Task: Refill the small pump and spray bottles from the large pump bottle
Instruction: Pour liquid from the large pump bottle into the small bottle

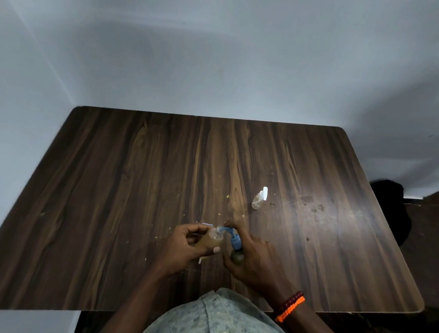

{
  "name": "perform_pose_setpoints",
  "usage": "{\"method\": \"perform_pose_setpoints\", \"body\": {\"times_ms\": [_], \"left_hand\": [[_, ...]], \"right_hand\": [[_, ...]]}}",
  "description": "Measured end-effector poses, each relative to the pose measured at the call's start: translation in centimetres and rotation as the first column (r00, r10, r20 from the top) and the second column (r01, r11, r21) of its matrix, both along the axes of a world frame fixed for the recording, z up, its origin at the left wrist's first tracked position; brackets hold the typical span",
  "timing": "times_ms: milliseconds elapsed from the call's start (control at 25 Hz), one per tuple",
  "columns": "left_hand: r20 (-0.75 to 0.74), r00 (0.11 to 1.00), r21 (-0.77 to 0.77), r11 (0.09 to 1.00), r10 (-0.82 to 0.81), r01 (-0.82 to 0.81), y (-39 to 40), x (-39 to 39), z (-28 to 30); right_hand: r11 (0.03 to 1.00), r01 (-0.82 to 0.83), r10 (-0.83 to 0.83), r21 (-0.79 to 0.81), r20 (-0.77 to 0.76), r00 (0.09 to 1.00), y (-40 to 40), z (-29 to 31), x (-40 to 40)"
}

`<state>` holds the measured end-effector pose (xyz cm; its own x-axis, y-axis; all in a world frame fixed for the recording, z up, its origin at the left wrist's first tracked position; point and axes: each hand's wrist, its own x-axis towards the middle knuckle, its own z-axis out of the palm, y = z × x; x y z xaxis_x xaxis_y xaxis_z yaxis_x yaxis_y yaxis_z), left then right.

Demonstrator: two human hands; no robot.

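Observation:
My left hand (187,244) grips a small clear bottle (212,240) with brownish liquid, tilted so its open neck points right. My right hand (251,259) holds the large bottle (237,256), dark with a blue pump head (235,239); a finger lies over the pump top. The blue nozzle meets the small bottle's neck. A second small bottle (259,199) with a white pump top stands alone farther back on the table, to the right.
The dark wooden table (134,186) stands against a pale wall. Small crumbs and stains dot its surface near the middle. A small white piece (200,261) lies under my left hand. A black object (392,204) sits beyond the table's right edge.

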<state>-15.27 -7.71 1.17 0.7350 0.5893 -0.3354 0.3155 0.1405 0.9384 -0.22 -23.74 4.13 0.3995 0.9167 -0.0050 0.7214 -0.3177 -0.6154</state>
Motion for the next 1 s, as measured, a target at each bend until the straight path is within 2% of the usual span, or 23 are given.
{"method": "perform_pose_setpoints", "body": {"times_ms": [120, 400, 640, 840, 1000], "left_hand": [[-0.021, 1.000, 0.042, 0.999, -0.023, 0.023, -0.43, 0.12, -0.20], [0.024, 1.000, 0.006, 1.000, -0.010, 0.010, 0.10, 0.18, 0.21], [-0.005, 1.000, 0.021, 1.000, -0.011, 0.011, -0.42, 0.22, 0.06], [-0.003, 1.000, 0.001, 1.000, -0.010, 0.010, 0.15, 0.17, 0.15], [-0.025, 0.999, 0.014, 1.000, -0.020, 0.021, -0.33, 0.22, 0.11]], "right_hand": [[0.999, 0.035, -0.036, 0.033, 0.006, 0.999, 0.09, -0.14, -0.02], [1.000, 0.005, -0.005, 0.025, 0.002, 1.000, -0.12, -0.39, 0.20], [0.996, 0.071, -0.073, 0.057, 0.022, 0.997, 0.28, -0.61, 0.25], [0.999, 0.009, -0.009, 0.031, 0.013, 1.000, 0.00, -0.61, 0.31], [0.996, 0.063, -0.063, 0.059, 0.012, 0.998, 0.26, -0.43, 0.25]]}}
